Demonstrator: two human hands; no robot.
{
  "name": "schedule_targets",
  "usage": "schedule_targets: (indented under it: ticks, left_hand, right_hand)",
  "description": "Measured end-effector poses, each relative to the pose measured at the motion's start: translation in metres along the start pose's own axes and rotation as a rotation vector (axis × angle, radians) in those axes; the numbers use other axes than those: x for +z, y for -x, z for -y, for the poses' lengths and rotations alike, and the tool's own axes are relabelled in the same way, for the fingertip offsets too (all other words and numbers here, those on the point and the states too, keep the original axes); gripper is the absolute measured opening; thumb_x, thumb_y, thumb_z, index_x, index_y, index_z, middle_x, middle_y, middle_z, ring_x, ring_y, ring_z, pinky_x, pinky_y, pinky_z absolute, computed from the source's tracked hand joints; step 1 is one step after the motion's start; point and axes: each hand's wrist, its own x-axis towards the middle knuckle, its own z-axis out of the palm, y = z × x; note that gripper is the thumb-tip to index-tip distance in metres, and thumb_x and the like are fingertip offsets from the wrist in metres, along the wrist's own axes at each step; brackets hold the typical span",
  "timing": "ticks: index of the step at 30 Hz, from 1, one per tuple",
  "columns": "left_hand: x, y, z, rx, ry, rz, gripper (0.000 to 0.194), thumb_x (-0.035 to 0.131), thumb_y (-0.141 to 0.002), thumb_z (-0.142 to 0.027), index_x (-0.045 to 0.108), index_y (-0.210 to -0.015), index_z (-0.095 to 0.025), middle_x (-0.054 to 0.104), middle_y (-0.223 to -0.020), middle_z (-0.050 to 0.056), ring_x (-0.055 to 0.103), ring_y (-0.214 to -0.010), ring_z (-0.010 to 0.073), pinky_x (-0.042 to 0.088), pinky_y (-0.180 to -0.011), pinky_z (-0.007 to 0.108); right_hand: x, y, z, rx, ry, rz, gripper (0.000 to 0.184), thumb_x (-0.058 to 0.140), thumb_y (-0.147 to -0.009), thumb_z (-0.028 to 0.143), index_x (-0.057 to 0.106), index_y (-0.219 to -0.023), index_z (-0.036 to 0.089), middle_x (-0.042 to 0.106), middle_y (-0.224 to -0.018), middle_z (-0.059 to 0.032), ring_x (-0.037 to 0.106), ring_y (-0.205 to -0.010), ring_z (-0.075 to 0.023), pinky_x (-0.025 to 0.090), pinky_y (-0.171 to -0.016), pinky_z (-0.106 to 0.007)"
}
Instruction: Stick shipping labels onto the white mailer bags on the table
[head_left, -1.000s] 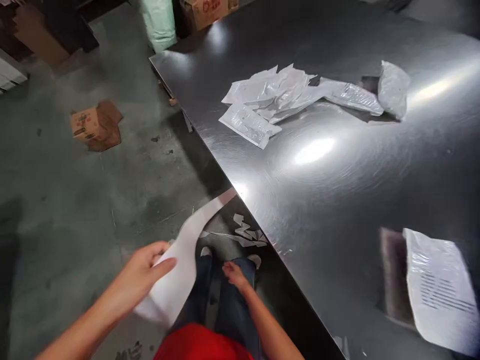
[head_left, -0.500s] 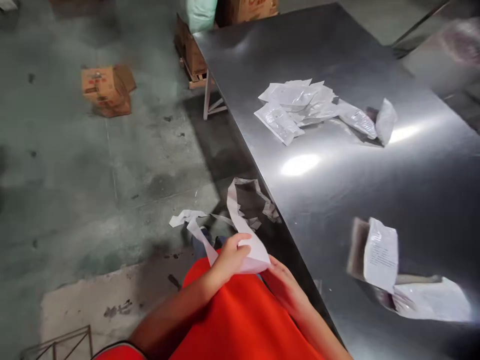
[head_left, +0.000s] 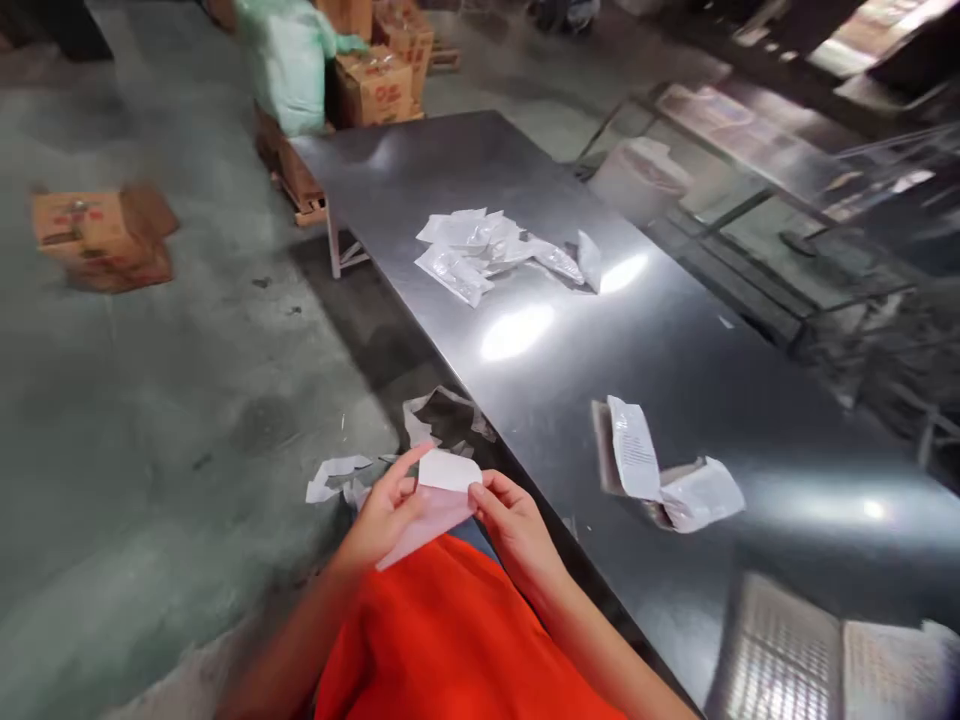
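A folded white paper sheet [head_left: 439,492] is held between both hands in front of my red shirt, just off the near edge of the steel table [head_left: 675,330]. My left hand [head_left: 386,510] grips the paper's left side with the fingers closed on it. My right hand [head_left: 514,520] pinches its right edge. A white printed packet [head_left: 660,475] lies on the table to the right of my hands. A pile of clear plastic pouches [head_left: 487,250] sits further back on the table.
Scraps of white paper [head_left: 337,475] litter the concrete floor by my feet. A cardboard box [head_left: 97,235] lies on the floor at left. More boxes [head_left: 382,75] and a green sack [head_left: 289,60] stand beyond the table's far end. Metal racks [head_left: 787,200] are at right.
The long paper strip held low in my left hand has been gathered and folded between both hands in front of my chest. My view has lifted, showing more of the table and room.
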Motion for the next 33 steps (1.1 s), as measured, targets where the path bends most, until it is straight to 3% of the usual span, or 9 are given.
schedule_targets:
  ticks: [7, 12, 18, 22, 25, 27, 29, 31, 33]
  left_hand:
    - [0.046, -0.016, -0.017, 0.037, -0.335, -0.113, 0.036, 0.070, -0.070, -0.027, 0.065, -0.105, -0.017, 0.071, -0.103, 0.009, 0.066, -0.089, 0.0205, 0.050, -0.077, 0.028]
    - [0.074, -0.034, -0.023, -0.063, -0.323, -0.163, 0.040, 0.073, -0.067, -0.035, 0.064, -0.100, -0.015, 0.071, -0.087, 0.006, 0.063, -0.071, 0.0169, 0.049, -0.064, 0.026]
    - [0.092, -0.042, -0.028, -0.188, -0.396, -0.043, 0.070, 0.070, -0.070, -0.052, 0.050, -0.125, -0.013, 0.064, -0.074, 0.001, 0.053, -0.055, 0.0123, 0.039, -0.052, 0.023]
    - [0.094, -0.032, -0.056, -0.213, -1.117, 0.145, 0.090, 0.067, -0.074, -0.052, 0.029, -0.148, -0.016, 0.061, -0.067, -0.001, 0.055, -0.059, 0.0170, 0.035, -0.053, 0.024]
    - [0.098, -0.031, -0.098, -0.259, -1.808, 0.256, 0.071, 0.073, -0.067, -0.028, 0.051, -0.135, -0.028, 0.070, -0.085, 0.005, 0.066, -0.076, 0.0263, 0.044, -0.063, 0.030]
    - [0.103, -0.045, -0.128, -0.140, -2.184, 0.287, 0.042, 0.061, -0.071, -0.009, 0.066, -0.110, -0.024, 0.071, -0.085, 0.008, 0.068, -0.082, 0.0290, 0.048, -0.078, 0.040]
    - [0.109, -0.071, -0.153, 0.186, -2.392, 0.326, 0.038, 0.051, -0.071, 0.003, 0.068, -0.098, -0.019, 0.072, -0.091, 0.011, 0.066, -0.096, 0.0305, 0.035, -0.102, 0.056]
    - [0.115, -0.099, -0.168, 0.548, -2.406, 0.224, 0.052, 0.051, -0.072, 0.006, 0.065, -0.115, -0.021, 0.061, -0.128, 0.015, 0.049, -0.127, 0.0344, 0.013, -0.112, 0.066]
    - [0.118, -0.118, -0.168, 0.653, -2.276, 0.140, 0.067, 0.057, -0.073, 0.002, 0.051, -0.135, -0.022, 0.039, -0.151, 0.017, 0.033, -0.139, 0.0371, 0.014, -0.112, 0.067]
  right_hand:
    - [-0.018, 0.016, 0.005, -0.167, -0.127, -0.116, 0.059, 0.076, -0.071, 0.046, 0.051, -0.121, 0.025, 0.061, -0.069, 0.0040, 0.054, -0.063, -0.0134, 0.045, -0.063, -0.026]
    - [-0.051, 0.021, 0.005, -0.291, 0.040, 0.026, 0.032, 0.055, -0.088, 0.044, 0.065, -0.109, 0.023, 0.064, -0.081, -0.0027, 0.057, -0.071, -0.0154, 0.048, -0.070, -0.031]
    - [-0.082, -0.008, 0.003, -0.716, 0.481, -0.211, 0.019, 0.060, -0.077, 0.022, 0.073, -0.091, 0.026, 0.056, -0.082, -0.0040, 0.053, -0.078, -0.0187, 0.045, -0.069, -0.032]
    - [-0.096, -0.026, 0.009, -0.709, 0.546, -0.094, 0.020, 0.049, -0.079, 0.014, 0.067, -0.081, 0.022, 0.065, -0.090, -0.0050, 0.059, -0.086, -0.0192, 0.045, -0.079, -0.032]
    - [-0.099, -0.030, 0.013, -0.591, 0.714, 0.042, 0.021, 0.048, -0.080, 0.013, 0.067, -0.082, 0.021, 0.069, -0.079, -0.0026, 0.059, -0.076, -0.0170, 0.042, -0.077, -0.030]
    - [-0.095, -0.028, 0.015, -0.519, 0.770, 0.215, 0.015, 0.054, -0.081, 0.019, 0.068, -0.075, 0.020, 0.066, -0.069, -0.0011, 0.057, -0.068, -0.0158, 0.041, -0.071, -0.028]
    - [-0.087, -0.024, 0.018, -0.404, 0.660, 0.467, 0.017, 0.062, -0.080, 0.031, 0.069, -0.072, 0.019, 0.064, -0.064, 0.0004, 0.056, -0.062, -0.0147, 0.040, -0.063, -0.026]
    - [-0.078, -0.021, 0.023, -0.257, 0.405, 0.658, 0.026, 0.068, -0.077, 0.043, 0.073, -0.077, 0.018, 0.066, -0.066, 0.0008, 0.056, -0.061, -0.0145, 0.041, -0.059, -0.025]
    - [-0.072, -0.019, 0.030, -0.184, 0.136, 0.630, 0.036, 0.072, -0.072, 0.051, 0.075, -0.085, 0.018, 0.069, -0.074, -0.0003, 0.059, -0.066, -0.0159, 0.045, -0.062, -0.027]
